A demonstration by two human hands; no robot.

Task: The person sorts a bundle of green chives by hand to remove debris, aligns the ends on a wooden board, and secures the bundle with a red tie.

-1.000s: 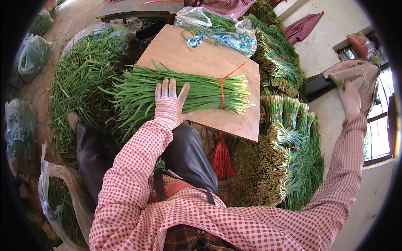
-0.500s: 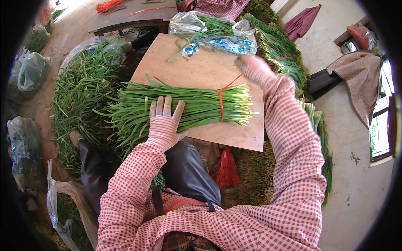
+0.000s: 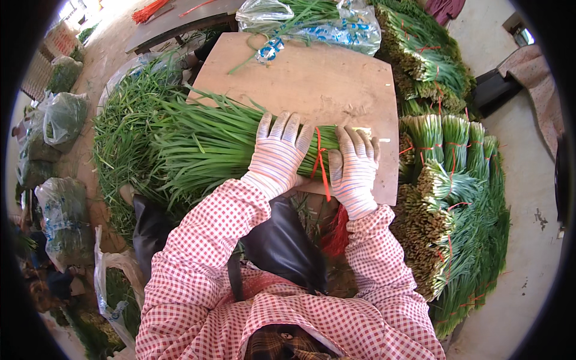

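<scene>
Along near edge of bench: tied greens | left hand flat on top, fingers slightly apart | right hand newly back at stalk ends, fingers' grip unclear | greens now under both hands

Garlic-chive bundle flat on the wooden board, lying crosswise: green leaves fanned loose past the left edge, pale stem ends right, mostly covered. Red tie crosses near the stem end, tail pointing toward the person.
</scene>
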